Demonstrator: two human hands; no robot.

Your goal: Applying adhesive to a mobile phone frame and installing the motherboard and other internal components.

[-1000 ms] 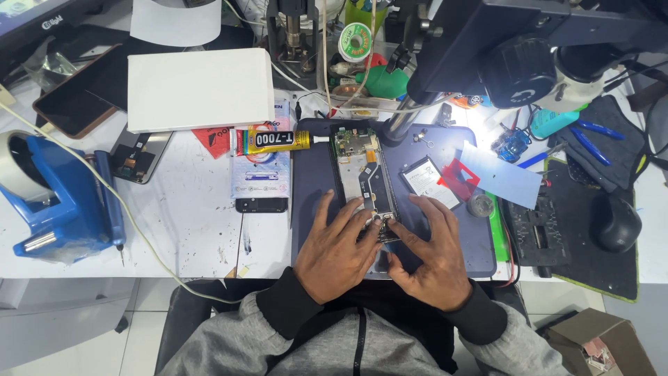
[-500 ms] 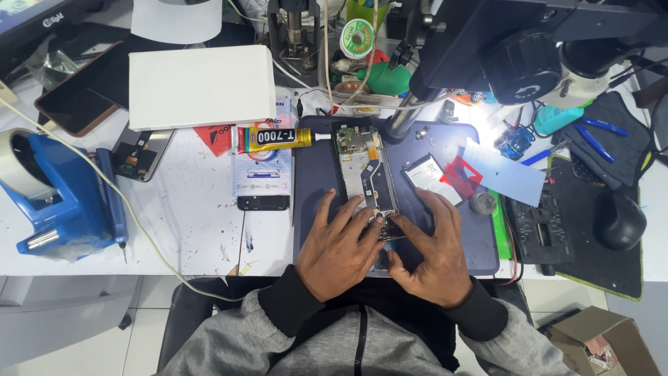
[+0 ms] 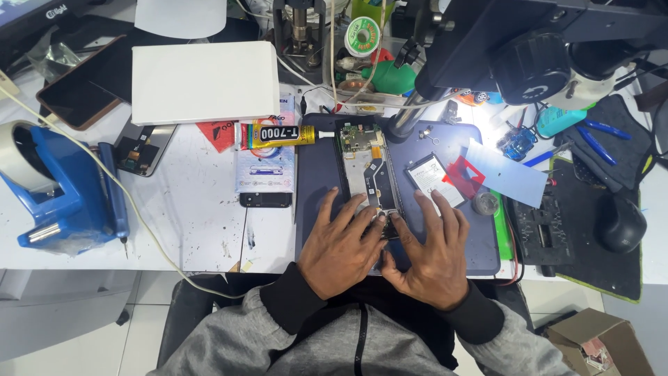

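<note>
Both hands, left hand (image 3: pixel 342 244) and right hand (image 3: pixel 426 254), cover the near end of the phone (image 3: pixel 369 174) on the mat (image 3: pixel 316 174). The mat's left strip is bare. The battery (image 3: pixel 430 179) blocks its right half; the glue tube (image 3: pixel 278 134) and microscope post (image 3: pixel 407 118) close the far edge. Open bench (image 3: pixel 195 223) lies left of the mat, bounded by the tape dispenser (image 3: pixel 52 188).

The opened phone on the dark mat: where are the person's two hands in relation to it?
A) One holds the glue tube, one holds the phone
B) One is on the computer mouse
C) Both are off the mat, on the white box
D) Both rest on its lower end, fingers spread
D: the left hand and right hand both lie fingers spread over the lower end of the opened phone on the dark mat.
</note>
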